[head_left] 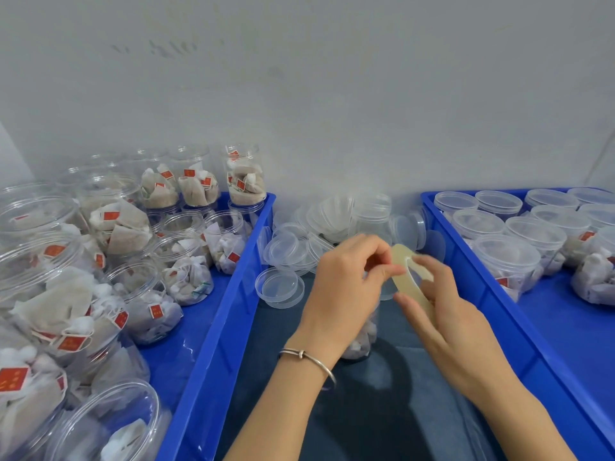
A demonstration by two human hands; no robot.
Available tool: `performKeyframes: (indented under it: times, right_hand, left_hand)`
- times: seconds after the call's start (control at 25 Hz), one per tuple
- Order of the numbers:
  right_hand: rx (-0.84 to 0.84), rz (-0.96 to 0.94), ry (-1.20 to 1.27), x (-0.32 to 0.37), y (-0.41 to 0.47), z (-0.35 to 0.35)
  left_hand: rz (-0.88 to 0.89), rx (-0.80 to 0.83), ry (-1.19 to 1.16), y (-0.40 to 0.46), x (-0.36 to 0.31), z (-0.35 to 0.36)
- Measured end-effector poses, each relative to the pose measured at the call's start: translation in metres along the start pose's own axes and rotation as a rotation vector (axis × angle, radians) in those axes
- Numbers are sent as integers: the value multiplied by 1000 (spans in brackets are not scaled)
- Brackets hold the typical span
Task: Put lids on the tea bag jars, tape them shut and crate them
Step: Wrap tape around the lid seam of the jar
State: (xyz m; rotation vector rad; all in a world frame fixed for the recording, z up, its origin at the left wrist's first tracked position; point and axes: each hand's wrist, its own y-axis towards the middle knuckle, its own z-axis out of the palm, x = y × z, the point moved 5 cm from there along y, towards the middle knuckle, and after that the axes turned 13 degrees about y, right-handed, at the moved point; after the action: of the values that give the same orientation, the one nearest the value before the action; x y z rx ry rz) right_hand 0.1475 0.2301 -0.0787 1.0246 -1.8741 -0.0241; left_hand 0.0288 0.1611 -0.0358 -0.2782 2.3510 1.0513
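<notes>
A clear jar of tea bags [364, 337] stands on the dark table between two blue crates, mostly hidden behind my hands. My right hand [442, 314] grips a roll of clear tape [404, 261] just above the jar. My left hand [349, 281] pinches the roll's edge with thumb and fingertips. Whether a lid sits on this jar is hidden. Loose clear lids [283, 287] lie in a pile behind the jar.
The left blue crate [213, 327] holds several open jars of tea bags [146, 301]. The right blue crate [492, 294] holds several lidded jars [506, 261]. A stack of lids [372, 207] stands by the white wall.
</notes>
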Motion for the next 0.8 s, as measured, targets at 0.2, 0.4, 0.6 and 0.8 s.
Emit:
performKeyframes:
  times: [0.2, 0.4, 0.6, 0.8]
  right_hand:
    - [-11, -80, -144, 6, 4, -21]
    - [186, -85, -464, -14, -14, 1]
    - [185, -131, -576, -17, -9, 13]
    - [136, -167, -593, -20, 0, 14]
  left_hand:
    - [56, -234, 26, -10, 12, -39]
    - [-450, -207, -223, -78, 84, -12]
    - [-559, -220, -433, -104, 117, 19]
    - [-528, -219, -490, -91, 126, 27]
